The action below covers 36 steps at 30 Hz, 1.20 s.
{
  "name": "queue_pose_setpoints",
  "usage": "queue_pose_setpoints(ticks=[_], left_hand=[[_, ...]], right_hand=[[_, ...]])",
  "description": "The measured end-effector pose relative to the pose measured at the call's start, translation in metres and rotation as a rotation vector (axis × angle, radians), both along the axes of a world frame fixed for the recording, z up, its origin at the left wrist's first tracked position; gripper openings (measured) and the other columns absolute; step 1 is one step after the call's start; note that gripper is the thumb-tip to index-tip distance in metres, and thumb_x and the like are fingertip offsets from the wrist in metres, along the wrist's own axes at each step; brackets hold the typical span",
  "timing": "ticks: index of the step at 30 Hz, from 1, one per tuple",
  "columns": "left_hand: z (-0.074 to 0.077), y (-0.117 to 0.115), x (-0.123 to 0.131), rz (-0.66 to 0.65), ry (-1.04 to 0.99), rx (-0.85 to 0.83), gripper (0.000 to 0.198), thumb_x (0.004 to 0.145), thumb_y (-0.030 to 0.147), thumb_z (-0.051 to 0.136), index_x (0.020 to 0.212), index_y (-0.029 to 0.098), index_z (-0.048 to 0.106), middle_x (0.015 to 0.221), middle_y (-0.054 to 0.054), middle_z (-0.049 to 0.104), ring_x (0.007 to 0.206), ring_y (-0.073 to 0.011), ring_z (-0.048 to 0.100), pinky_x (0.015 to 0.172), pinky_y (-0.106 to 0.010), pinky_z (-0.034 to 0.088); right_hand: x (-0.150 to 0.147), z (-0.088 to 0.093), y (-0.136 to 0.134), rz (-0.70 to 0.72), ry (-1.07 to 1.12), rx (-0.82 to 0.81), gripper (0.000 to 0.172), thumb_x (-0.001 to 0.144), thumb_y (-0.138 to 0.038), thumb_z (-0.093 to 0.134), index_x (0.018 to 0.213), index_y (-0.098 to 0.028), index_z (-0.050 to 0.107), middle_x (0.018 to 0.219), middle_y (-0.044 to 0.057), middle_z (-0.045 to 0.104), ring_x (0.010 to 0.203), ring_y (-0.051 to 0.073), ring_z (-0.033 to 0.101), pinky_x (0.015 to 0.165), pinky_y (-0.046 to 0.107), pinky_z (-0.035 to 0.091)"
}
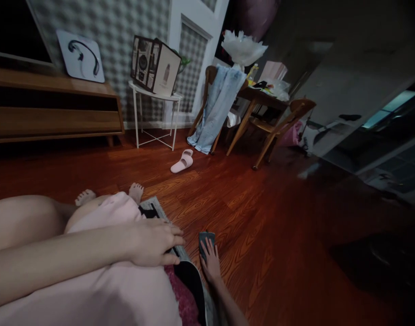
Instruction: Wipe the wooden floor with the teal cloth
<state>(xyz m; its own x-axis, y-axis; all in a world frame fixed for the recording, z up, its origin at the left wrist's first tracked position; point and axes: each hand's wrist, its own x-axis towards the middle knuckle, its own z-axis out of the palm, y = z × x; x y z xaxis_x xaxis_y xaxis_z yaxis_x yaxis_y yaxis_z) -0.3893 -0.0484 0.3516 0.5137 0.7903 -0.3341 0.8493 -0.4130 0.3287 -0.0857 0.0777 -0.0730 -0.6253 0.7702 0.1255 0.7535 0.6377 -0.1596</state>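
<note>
My left hand (pixel 156 242) lies palm down across my lap on the pale pink clothing (pixel 102 290). Its fingers are stretched out and it holds nothing. Down on the wooden floor, my right hand (pixel 211 265) rests with spread fingers over a small, dark grey-green, flat rectangular thing (pixel 203 237). Its far end shows beyond the fingertips; what kind of thing it is I cannot make out. Between the two hands are the edge of a grey and black mat (pixel 155 206) and a dark red textured cloth (pixel 183 294).
A pink slipper (pixel 182 162) lies on the floor ahead. Behind it stand a white side table (pixel 156 97) with a box (pixel 156 65), a wooden TV cabinet (pixel 54 120), a chair draped with jeans (pixel 216 106), a dining table (pixel 261 93) and another chair (pixel 278 129). Something dark lies at right.
</note>
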Motion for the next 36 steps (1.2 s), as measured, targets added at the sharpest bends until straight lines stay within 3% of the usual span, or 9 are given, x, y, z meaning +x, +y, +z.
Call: queue_pose_setpoints(ticks=[4,7,11,13,16,21,27,31,36], left_hand=[[0.001,0.0,-0.001,-0.002,-0.002,-0.008,0.048,0.099,0.046,0.051,0.141,0.023,0.056,0.149,-0.013,0.05,0.135,-0.0305,0.049,0.111,-0.044,0.036],[-0.001,0.0,-0.001,0.008,-0.027,-0.012,0.048,0.099,0.046,0.053,0.141,0.023,0.056,0.149,-0.013,0.05,0.135,-0.0309,0.049,0.111,-0.045,0.036],[-0.003,0.002,0.0,0.012,-0.027,-0.015,0.05,0.099,0.048,0.052,0.142,0.022,0.056,0.149,-0.014,0.049,0.135,-0.0326,0.049,0.111,-0.047,0.036],[-0.003,0.002,0.001,0.008,-0.028,-0.017,0.05,0.099,0.048,0.052,0.141,0.022,0.056,0.149,-0.015,0.05,0.134,-0.0339,0.049,0.111,-0.049,0.036],[0.0,0.003,0.002,-0.004,-0.031,-0.016,0.049,0.098,0.047,0.052,0.141,0.022,0.057,0.148,-0.015,0.05,0.132,-0.0346,0.051,0.109,-0.049,0.037],[0.0,0.003,0.003,-0.005,-0.023,-0.007,0.048,0.098,0.046,0.053,0.14,0.022,0.057,0.147,-0.015,0.051,0.132,-0.0344,0.051,0.109,-0.048,0.038],[-0.007,0.002,0.0,-0.008,-0.077,0.025,0.047,0.098,0.045,0.054,0.138,0.022,0.059,0.145,-0.015,0.054,0.13,-0.0332,0.053,0.107,-0.046,0.04],[-0.009,0.0,-0.002,0.021,-0.094,0.022,0.046,0.096,0.045,0.056,0.136,0.023,0.06,0.146,-0.014,0.053,0.128,-0.0328,0.056,0.107,-0.045,0.039],[-0.003,-0.003,-0.003,0.031,-0.057,0.005,0.046,0.098,0.045,0.054,0.139,0.024,0.058,0.146,-0.014,0.053,0.129,-0.0341,0.055,0.108,-0.048,0.039]], right_hand=[[0.036,-0.005,0.022,-0.226,-0.007,0.0,0.055,0.099,-0.041,0.027,0.151,-0.028,0.039,0.161,0.004,0.032,0.151,0.021,0.021,0.12,0.049,0.021],[0.044,-0.01,0.043,-0.446,0.036,0.006,0.059,0.098,-0.042,0.023,0.151,-0.024,0.041,0.161,0.007,0.033,0.151,0.022,0.02,0.119,0.053,0.021],[0.024,-0.014,0.064,-0.703,0.152,0.0,0.066,0.096,-0.044,0.018,0.151,-0.017,0.04,0.161,0.015,0.031,0.15,0.029,0.019,0.116,0.061,0.02],[0.004,-0.015,0.068,-0.754,0.221,0.008,0.068,0.096,-0.045,0.015,0.152,-0.013,0.038,0.16,0.02,0.03,0.15,0.033,0.017,0.113,0.067,0.018],[-0.028,-0.016,0.064,-0.685,0.249,0.01,0.067,0.096,-0.045,0.015,0.153,-0.016,0.036,0.161,0.019,0.027,0.151,0.032,0.015,0.113,0.07,0.015],[-0.063,-0.013,0.032,-0.374,0.107,-0.002,0.059,0.099,-0.042,0.025,0.154,-0.024,0.034,0.164,0.008,0.025,0.152,0.025,0.013,0.119,0.057,0.016],[-0.04,-0.001,-0.001,0.075,0.001,-0.011,0.059,0.098,-0.038,0.039,0.155,-0.035,0.027,0.164,0.0,0.025,0.152,0.021,0.019,0.122,0.046,0.02],[0.0,0.003,0.013,0.014,-0.034,-0.011,0.056,0.098,-0.037,0.036,0.154,-0.034,0.031,0.163,0.001,0.028,0.151,0.021,0.021,0.121,0.047,0.021],[0.045,-0.005,0.055,-0.315,-0.043,0.003,0.056,0.098,-0.039,0.026,0.151,-0.029,0.04,0.161,0.003,0.033,0.151,0.021,0.021,0.12,0.049,0.022]])
